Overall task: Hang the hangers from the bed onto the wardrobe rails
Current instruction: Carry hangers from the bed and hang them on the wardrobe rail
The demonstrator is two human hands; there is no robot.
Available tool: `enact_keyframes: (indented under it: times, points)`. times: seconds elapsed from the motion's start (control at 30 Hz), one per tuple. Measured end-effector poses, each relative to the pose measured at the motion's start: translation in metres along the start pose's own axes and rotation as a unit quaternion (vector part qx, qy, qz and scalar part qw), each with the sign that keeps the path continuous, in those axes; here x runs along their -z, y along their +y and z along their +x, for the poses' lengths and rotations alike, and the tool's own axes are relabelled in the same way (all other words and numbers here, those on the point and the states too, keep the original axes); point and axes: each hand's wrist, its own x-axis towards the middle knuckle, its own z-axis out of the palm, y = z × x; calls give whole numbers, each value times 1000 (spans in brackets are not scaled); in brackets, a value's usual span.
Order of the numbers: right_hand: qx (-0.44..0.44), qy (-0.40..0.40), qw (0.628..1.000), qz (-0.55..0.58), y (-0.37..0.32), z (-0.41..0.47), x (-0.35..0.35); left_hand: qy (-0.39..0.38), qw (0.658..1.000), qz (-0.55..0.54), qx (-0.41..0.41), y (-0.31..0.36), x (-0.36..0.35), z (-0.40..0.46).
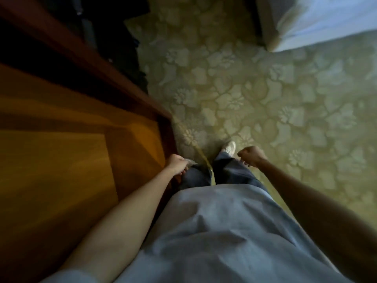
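I look straight down at my body and the floor. My left hand (177,164) hangs beside my left thigh, close to the brown wardrobe panel (67,160), fingers loosely curled with nothing in them. My right hand (251,155) hangs at my right side in a loose fist, holding nothing. A corner of the bed (318,23) with a pale blue cover shows at the top right. The frame is blurred. No hanger and no wardrobe rail is in view.
A patterned olive carpet (255,88) covers the floor ahead and to the right. The wardrobe's dark open interior (106,27) lies at the top left. One foot in a light shoe (228,147) stands on the carpet.
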Motion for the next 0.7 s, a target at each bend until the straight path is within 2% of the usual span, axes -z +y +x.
enact_keyframes:
  times: [0.17, 0.37, 0.53, 0.7]
  points:
    - [-90, 19, 987, 134, 98, -11, 22, -61, 988, 128, -68, 108, -40, 8]
    - [-163, 24, 950, 265, 165, -5, 37, -84, 957, 242, -135, 237, -86, 22]
    - [-179, 29, 929, 324, 174, 20, 77, -73, 943, 289, -147, 312, -100, 36]
    - [-132, 57, 926, 350, 127, 72, 165, -29, 942, 313, -115, 356, -69, 65]
